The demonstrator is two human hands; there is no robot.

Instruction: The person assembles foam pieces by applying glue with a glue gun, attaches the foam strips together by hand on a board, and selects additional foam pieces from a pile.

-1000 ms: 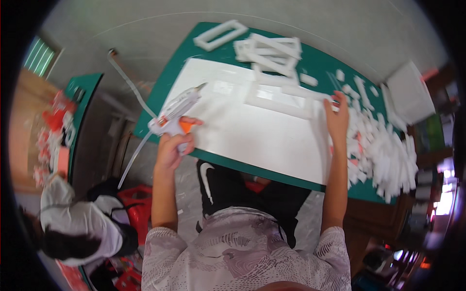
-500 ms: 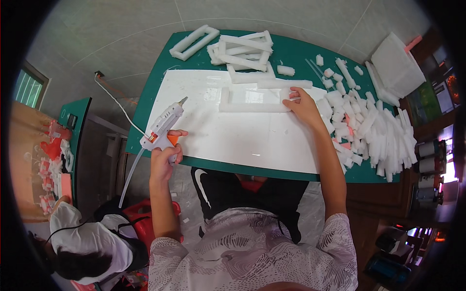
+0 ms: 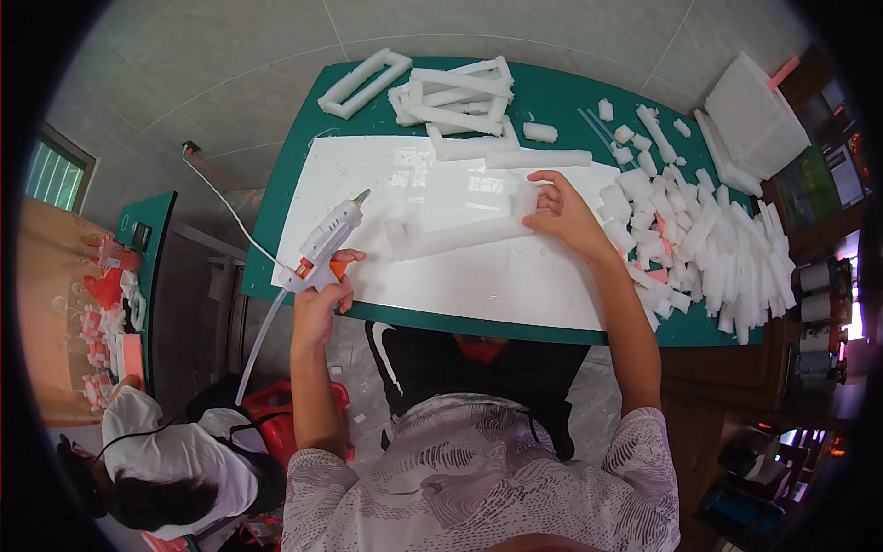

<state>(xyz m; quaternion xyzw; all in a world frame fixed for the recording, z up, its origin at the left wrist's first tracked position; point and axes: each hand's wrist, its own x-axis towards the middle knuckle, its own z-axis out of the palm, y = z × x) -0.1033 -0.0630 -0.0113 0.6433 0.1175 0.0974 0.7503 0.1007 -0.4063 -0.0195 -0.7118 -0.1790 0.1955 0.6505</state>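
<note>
My left hand (image 3: 322, 299) is wrapped round the handle of a white and orange hot glue gun (image 3: 324, 241), its nozzle pointing up and away over the white board (image 3: 441, 285). A clear glue stick hangs from its rear end. With thumb and fingers, my right hand (image 3: 559, 213) grips the right end of a U-shaped white foam frame (image 3: 460, 237), which lies tilted on the board with its left end nearer me. Just beyond it lies a loose foam bar (image 3: 538, 159). Finished-looking rectangular foam frames (image 3: 460, 97) are stacked at the far edge.
On the right of the green table (image 3: 285, 193) lies a heap of small foam blocks (image 3: 658, 225) beside long foam strips (image 3: 736, 267). A large foam slab (image 3: 754, 115) stands behind them. The gun's white cord (image 3: 221, 198) runs to the wall. Another person (image 3: 175, 451) sits at lower left.
The U-shaped foam frame has moved toward me and left and turned, its left end now lower. My right hand went with it. The glue gun shifted slightly right.
</note>
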